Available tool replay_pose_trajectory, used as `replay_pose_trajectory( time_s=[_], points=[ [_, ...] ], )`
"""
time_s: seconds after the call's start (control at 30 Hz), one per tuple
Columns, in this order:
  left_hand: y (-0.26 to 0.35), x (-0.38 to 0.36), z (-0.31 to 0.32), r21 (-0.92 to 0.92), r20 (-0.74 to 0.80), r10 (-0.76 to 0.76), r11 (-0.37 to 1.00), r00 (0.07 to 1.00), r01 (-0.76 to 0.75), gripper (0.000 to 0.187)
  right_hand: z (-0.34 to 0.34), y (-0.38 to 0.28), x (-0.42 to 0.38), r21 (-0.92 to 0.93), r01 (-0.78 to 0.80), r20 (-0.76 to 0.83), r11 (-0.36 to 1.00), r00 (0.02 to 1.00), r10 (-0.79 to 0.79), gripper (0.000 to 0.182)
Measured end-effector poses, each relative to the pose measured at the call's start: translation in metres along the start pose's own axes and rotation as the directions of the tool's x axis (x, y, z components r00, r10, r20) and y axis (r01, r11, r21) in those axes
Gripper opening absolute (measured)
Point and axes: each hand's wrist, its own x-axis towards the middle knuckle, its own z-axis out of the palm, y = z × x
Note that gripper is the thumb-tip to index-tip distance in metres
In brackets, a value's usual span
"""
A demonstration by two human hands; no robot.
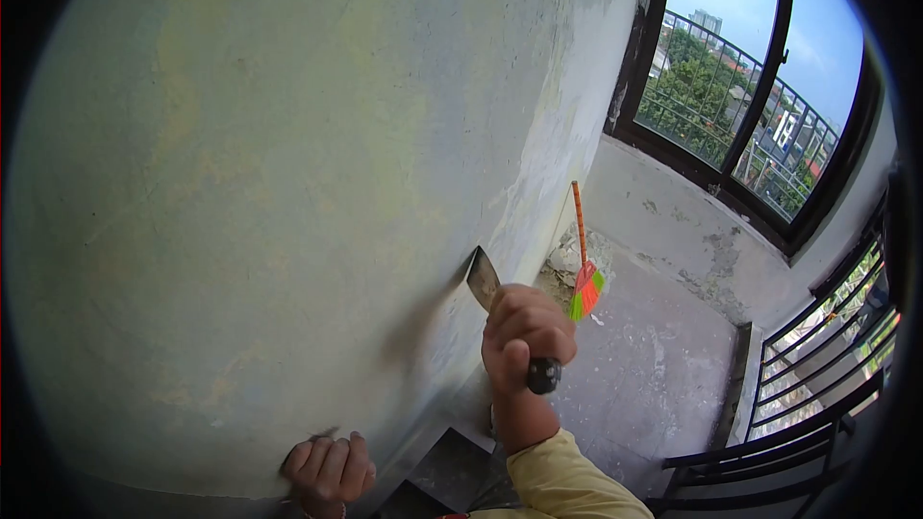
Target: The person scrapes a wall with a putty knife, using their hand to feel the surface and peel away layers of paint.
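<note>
My right hand [527,332] is wrapped round the dark handle of a scraper [483,279], with the handle's black end showing below the fist. The scraper's metal blade points up and left, its tip at or very near the painted wall [288,231]; contact is hard to judge. A shadow falls on the wall beside it. Low on the left, my left hand [332,469] is closed with curled fingers close to the wall. A small dark shape shows at its knuckles, and whatever the fingers hold, if anything, is hidden.
A broom [585,288] with an orange handle and bright bristles leans in the corner. Ahead is a dark-framed window [726,173]. Black railings [817,360] run along the right. White specks dot the grey floor [654,375], and dark steps or tiles [450,469] lie below me.
</note>
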Motion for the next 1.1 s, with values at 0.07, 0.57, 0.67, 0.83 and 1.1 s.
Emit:
replay_pose_trajectory(
  time_s=[0.07,0.57,0.67,0.83,1.1],
  points=[
    [-0.002,-0.003,-0.003,0.004,0.009,0.019,1.0,1.0,-0.019,0.043,-0.003,0.004,0.003,-0.046,0.011,0.049,0.999,0.999,-0.009,0.04],
    [-0.002,-0.001,0.0,0.027,0.016,0.027,0.999,1.0,-0.027,0.043,-0.01,-0.018,0.026,0.198,-0.011,-0.196,0.98,0.979,0.05,0.036],
    [-0.002,-0.002,-0.001,0.025,0.018,0.034,0.999,0.999,-0.034,0.042,-0.007,0.007,0.011,0.051,-0.139,-0.154,0.989,0.977,0.145,0.037],
    [-0.005,0.002,0.005,0.043,-0.028,0.041,0.998,0.999,-0.04,0.04,-0.005,-0.029,0.032,0.165,-0.045,-0.149,0.985,0.986,0.07,0.038],
    [0.001,0.0,-0.002,0.035,0.032,0.0,0.999,0.999,-0.001,0.034,-0.023,0.016,0.022,0.203,-0.183,-0.29,0.962,0.927,0.238,0.032]
  ],
)
